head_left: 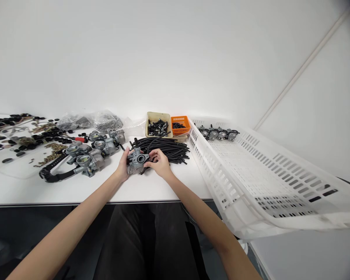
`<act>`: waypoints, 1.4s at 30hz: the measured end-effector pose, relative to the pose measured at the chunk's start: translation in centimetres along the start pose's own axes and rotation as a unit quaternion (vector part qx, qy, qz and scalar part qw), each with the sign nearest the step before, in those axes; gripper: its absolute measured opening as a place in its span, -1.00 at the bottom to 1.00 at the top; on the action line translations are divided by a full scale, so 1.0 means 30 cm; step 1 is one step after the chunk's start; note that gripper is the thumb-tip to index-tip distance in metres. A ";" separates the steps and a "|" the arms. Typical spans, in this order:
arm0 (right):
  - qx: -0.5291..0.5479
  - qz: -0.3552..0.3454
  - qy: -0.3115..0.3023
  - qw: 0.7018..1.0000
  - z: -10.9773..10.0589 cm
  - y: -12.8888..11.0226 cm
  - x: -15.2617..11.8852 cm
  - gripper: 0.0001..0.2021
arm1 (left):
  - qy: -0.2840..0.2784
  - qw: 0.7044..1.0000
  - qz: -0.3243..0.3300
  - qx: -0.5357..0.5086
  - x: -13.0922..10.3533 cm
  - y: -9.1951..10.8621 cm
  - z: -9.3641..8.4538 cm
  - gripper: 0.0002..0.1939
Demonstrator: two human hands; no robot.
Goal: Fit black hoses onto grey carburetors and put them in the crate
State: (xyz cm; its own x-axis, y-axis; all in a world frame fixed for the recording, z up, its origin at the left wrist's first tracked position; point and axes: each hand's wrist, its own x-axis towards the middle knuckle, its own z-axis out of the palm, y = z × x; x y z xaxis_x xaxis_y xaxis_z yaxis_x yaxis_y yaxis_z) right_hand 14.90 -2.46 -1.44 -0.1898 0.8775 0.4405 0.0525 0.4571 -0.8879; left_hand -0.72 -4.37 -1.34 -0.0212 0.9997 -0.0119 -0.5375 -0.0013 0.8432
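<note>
A grey metal carburetor (139, 158) is held just above the white table, its round flanged opening facing me and a black cap on top. My left hand (123, 165) is closed around its left side. My right hand (160, 164) is pinched at its right edge, with the thumb by the flange. Something dark shows between those fingertips, but I cannot tell what it is. Right behind both hands lies a pile of black rubber hoses (175, 149). Several more carburetors (86, 164) stand on the table to the left, beside a black strap-like loop (54, 175).
A large white plastic crate (227, 182) on the right holds a row of carburetors (218, 133). Behind the hoses are a cream tray (148, 124) and an orange basket (181, 119) with black parts. Brass fittings (54, 153), black rings and plastic bags (106, 120) lie leftward.
</note>
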 end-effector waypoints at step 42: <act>0.113 -0.009 -0.173 0.978 -0.021 -0.002 0.003 -0.16 | 0.047 0.992 -0.106 -0.044 -0.006 0.027 0.000 -0.48</act>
State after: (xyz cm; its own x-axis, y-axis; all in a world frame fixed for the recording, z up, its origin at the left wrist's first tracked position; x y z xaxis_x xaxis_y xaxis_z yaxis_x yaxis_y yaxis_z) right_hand 15.48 -2.32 -1.26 -0.5120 0.7499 0.4189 -0.1645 0.3930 -0.9047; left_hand -1.15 -4.57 -0.66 0.0235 0.9711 -0.2375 -0.6104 0.2021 0.7659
